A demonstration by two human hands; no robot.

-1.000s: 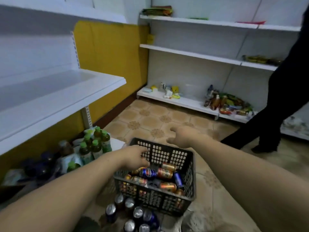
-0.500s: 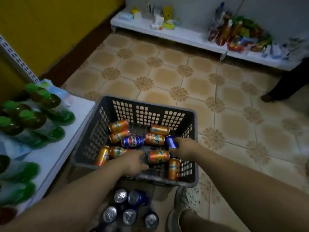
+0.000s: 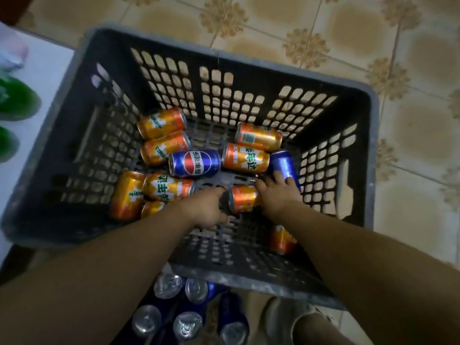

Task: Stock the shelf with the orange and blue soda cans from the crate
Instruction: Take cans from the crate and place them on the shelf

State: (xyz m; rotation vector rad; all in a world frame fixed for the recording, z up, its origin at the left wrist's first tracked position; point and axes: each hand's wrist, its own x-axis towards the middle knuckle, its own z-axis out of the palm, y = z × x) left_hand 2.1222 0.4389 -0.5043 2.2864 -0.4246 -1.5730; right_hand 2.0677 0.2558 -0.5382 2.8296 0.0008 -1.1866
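Both your hands are down inside the crate, which stands on the tile floor, and the cans lie on their sides on its bottom. Your right hand is near the right wall, with its fingers laid on the near end of the blue can. If they already close around it, I cannot tell. Your left hand is in the middle near the front wall, touching the end of the orange can that lies between your two hands. Its fingers are turned down and hidden, so I cannot tell its grip either.

The danger I see is mostly rolling. The cans are round and smooth, and the blue can leans against the right wall, so a loose hold on its end only may let it slip back. When you lift the orange can, its neighbours can roll into the free place, for example the blue logo can in the middle.

Also watch the upright cans standing on the floor just before the crate's front edge, under your arms. A forearm pulled back low may knock them over. The white shelf board at the crate's left side already carries green bottles, so choose the place carefully.
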